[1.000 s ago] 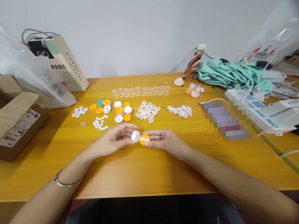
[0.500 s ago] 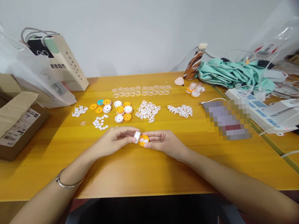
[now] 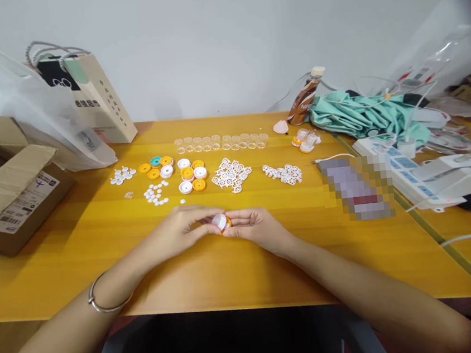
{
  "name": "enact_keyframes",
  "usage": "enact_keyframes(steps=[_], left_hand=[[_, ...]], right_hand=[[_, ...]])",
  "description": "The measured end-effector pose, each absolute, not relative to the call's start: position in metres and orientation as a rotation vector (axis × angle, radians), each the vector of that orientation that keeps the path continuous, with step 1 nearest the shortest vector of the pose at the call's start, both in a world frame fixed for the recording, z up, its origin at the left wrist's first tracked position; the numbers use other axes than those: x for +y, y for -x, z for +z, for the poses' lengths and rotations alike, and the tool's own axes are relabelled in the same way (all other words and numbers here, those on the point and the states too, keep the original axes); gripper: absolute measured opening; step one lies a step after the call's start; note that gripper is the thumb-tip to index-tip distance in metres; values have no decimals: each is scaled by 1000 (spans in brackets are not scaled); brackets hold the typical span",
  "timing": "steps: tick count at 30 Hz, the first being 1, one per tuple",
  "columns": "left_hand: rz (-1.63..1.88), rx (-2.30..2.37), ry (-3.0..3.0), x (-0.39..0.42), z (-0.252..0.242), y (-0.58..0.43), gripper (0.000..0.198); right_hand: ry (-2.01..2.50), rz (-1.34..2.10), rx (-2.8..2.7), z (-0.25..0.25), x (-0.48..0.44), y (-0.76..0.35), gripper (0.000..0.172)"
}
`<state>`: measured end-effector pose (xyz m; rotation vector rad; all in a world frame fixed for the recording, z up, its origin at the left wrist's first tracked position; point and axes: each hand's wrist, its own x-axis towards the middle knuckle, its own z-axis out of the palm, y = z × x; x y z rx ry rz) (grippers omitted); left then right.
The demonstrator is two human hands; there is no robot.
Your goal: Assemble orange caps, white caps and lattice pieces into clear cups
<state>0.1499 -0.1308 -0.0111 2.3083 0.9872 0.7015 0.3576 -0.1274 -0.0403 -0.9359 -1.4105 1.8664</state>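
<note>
My left hand (image 3: 192,224) pinches a small round white piece (image 3: 219,222) between thumb and fingers. Right beside it, my right hand (image 3: 253,225) grips an orange round piece (image 3: 229,222), whose inside is mostly covered by the white one. The two pieces touch or overlap above the table's middle. Beyond my hands lie orange, white and teal round parts (image 3: 187,172), small white discs (image 3: 155,194), and two piles of white lacy parts (image 3: 231,174). A row of clear cups (image 3: 221,143) stands farther back.
An open cardboard box (image 3: 14,199), a plastic bag (image 3: 47,112) and a paper bag (image 3: 105,100) stand on the left. At the right are a bottle (image 3: 305,97), teal fabric (image 3: 363,113), a power strip (image 3: 403,173) with cables, and a blurred flat object (image 3: 354,186).
My left hand has turned the white piece and brought it over the orange one, hiding most of its inside. A white disc now shows beyond my left hand. The view has shifted slightly.
</note>
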Motion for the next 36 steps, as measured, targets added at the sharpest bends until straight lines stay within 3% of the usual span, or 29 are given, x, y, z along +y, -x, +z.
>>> enact_keyframes(steps=[13,23,36], left_hand=[[705,1007,-2510,-141,-12,-155,30],[682,967,-2540,-142,-10,-158,29],[812,992,-2530,-135,-31,-164,30]], right_hand=[[1058,1765,-1379,-45,-131,-355,51],[1039,1700,-1398,-46,-134,-355,42],[919,1966,-1141,-51,-122,-358,43]])
